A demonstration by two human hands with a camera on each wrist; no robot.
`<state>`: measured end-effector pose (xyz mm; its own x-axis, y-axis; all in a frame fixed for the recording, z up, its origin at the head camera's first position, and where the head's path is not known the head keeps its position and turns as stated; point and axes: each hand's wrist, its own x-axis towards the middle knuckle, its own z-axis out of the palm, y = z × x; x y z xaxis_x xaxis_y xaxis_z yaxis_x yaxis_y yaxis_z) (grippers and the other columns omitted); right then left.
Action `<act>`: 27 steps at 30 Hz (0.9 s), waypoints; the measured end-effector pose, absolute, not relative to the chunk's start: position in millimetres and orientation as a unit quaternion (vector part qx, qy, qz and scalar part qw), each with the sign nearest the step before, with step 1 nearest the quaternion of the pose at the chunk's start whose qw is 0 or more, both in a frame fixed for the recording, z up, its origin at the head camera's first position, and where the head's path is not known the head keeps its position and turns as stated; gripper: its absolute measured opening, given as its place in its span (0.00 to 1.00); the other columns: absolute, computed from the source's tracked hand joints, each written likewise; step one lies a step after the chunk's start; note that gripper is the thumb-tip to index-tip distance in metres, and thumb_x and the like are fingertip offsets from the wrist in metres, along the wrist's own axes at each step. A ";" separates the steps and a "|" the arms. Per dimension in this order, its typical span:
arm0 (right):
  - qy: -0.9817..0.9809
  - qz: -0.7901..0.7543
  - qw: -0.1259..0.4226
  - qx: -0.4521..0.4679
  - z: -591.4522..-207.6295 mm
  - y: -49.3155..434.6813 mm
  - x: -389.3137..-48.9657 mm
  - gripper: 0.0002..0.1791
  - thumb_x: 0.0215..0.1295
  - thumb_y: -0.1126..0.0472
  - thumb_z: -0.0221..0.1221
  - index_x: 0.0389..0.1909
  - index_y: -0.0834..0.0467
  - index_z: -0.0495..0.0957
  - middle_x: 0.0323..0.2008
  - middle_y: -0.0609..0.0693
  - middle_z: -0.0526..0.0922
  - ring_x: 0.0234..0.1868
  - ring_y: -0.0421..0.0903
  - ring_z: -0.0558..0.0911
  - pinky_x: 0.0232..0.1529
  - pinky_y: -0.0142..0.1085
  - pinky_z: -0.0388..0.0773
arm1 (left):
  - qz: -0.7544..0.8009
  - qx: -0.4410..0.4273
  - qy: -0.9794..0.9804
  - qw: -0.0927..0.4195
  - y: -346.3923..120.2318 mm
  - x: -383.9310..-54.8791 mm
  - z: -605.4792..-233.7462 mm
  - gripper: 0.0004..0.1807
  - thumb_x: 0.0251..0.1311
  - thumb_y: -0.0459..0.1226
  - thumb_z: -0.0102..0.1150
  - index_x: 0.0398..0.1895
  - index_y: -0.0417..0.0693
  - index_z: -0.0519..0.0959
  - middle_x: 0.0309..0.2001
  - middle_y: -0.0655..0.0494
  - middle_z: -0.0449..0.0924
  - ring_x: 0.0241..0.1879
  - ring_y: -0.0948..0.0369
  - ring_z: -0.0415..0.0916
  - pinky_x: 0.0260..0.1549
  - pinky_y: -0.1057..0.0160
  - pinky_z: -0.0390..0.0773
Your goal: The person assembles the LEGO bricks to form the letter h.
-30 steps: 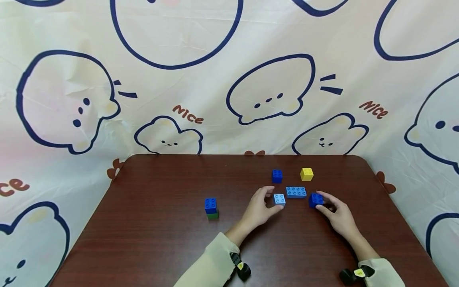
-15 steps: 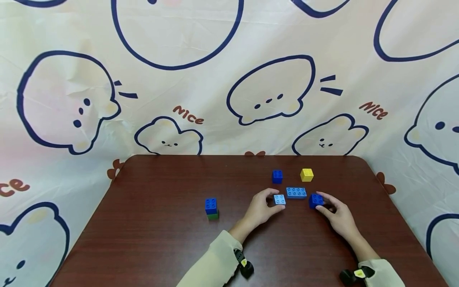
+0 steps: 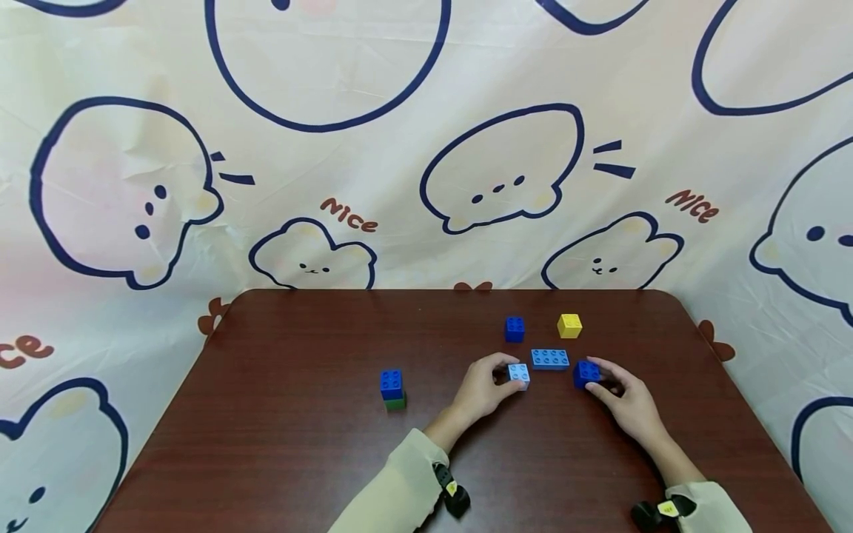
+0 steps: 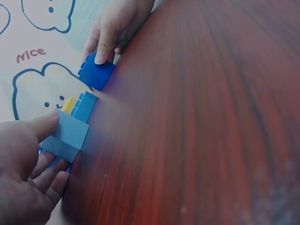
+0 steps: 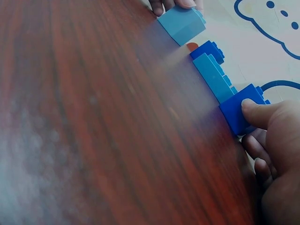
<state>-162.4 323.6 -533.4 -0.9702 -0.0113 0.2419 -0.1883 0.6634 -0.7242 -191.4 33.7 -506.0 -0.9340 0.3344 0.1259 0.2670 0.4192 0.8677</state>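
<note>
My left hand (image 3: 481, 386) pinches a light blue square building block (image 3: 518, 375) between thumb and fingers. In the left wrist view the thumb presses that block's near side, and its lower edge is at the tabletop. To the right, my right hand (image 3: 626, 400) grips a dark blue block (image 3: 586, 373), with the thumb on its near face in the right wrist view. Between and slightly behind the two held blocks lies a longer medium-blue block (image 3: 549, 360), its studs facing up. Neither hand touches it in the head view.
Farther back on the brown table (image 3: 300, 459) are another dark blue block (image 3: 514, 329) and a yellow block (image 3: 569, 326). On the left stands a dark blue block (image 3: 391, 384) on top of a green block (image 3: 395, 404). A patterned cloth (image 3: 400, 163) hangs behind.
My left hand's fingers have closed in on the light blue block, which is now slightly turned. My right hand stays in place with the dark blue block.
</note>
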 end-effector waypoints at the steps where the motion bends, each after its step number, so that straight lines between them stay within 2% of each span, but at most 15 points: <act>1: -0.905 0.407 0.109 0.055 -533.5 323.5 -162.4 0.24 0.70 0.62 0.65 0.66 0.57 0.77 0.47 0.57 0.86 0.42 0.30 0.76 0.38 0.26 0.73 | 0.509 0.180 0.841 0.035 33.1 -191.3 -505.9 0.18 0.62 0.39 0.72 0.54 0.48 0.83 0.49 0.57 0.85 0.46 0.60 0.80 0.48 0.64 0.79; 13: -0.905 0.406 0.112 0.057 -534.5 323.2 -162.2 0.24 0.70 0.61 0.65 0.65 0.57 0.77 0.47 0.57 0.86 0.42 0.29 0.76 0.38 0.26 0.73 | 0.505 0.205 0.837 0.044 22.2 -188.2 -506.0 0.18 0.60 0.39 0.74 0.53 0.48 0.83 0.47 0.59 0.85 0.44 0.65 0.78 0.45 0.69 0.77; 27: -0.904 0.408 0.115 0.059 -535.1 323.0 -162.4 0.24 0.69 0.62 0.66 0.65 0.57 0.78 0.47 0.57 0.86 0.42 0.28 0.76 0.38 0.26 0.72 | 0.506 0.212 0.834 0.061 11.0 -178.6 -504.8 0.18 0.58 0.38 0.76 0.51 0.49 0.83 0.44 0.58 0.84 0.43 0.63 0.79 0.44 0.67 0.78</act>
